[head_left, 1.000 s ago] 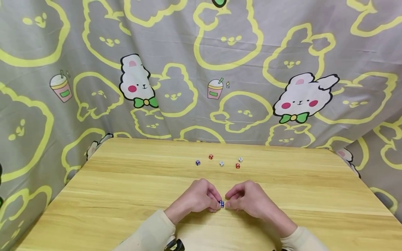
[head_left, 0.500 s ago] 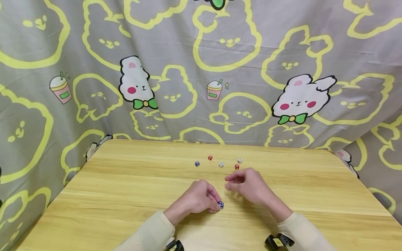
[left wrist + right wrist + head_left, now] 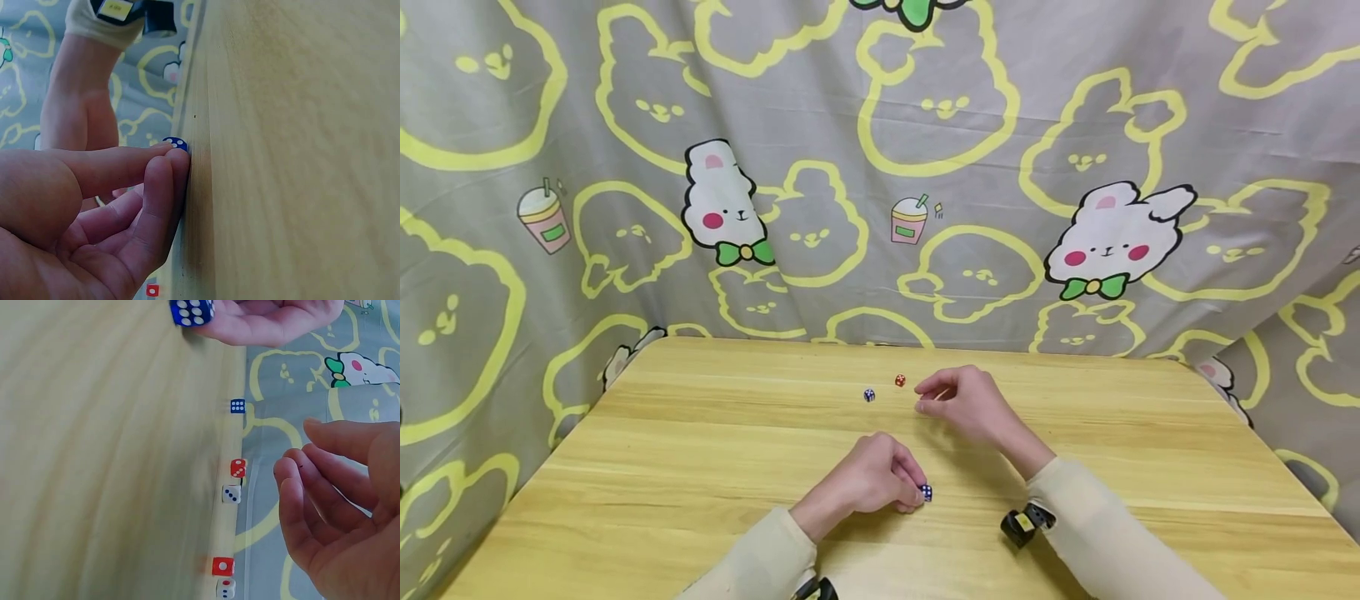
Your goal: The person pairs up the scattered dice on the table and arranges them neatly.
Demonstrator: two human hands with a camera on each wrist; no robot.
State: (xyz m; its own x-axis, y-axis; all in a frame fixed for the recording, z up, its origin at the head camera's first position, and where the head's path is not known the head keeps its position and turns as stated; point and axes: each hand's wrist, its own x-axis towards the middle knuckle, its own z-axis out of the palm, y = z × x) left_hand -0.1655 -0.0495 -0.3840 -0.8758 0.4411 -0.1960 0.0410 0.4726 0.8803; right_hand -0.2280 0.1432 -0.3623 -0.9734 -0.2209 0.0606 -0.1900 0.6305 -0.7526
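Observation:
My left hand rests low over the table and pinches a blue die with white dots between thumb and fingertips. The same die, six dots facing out, shows at the top of the right wrist view. My right hand hovers over the far part of the table, its thumb and fingers apart with nothing between them. Just left of it lie a red die and another blue die. Its back hides the other dice in the head view; the right wrist view shows a white die there.
Beyond that, the right wrist view has a second red die and a second white die on the wooden table. A grey patterned curtain hangs behind the table and along its sides.
My right hand has moved away from beside the left hand, forward and slightly left to the loose dice, covering some of them. The left hand stays in place with its blue die.

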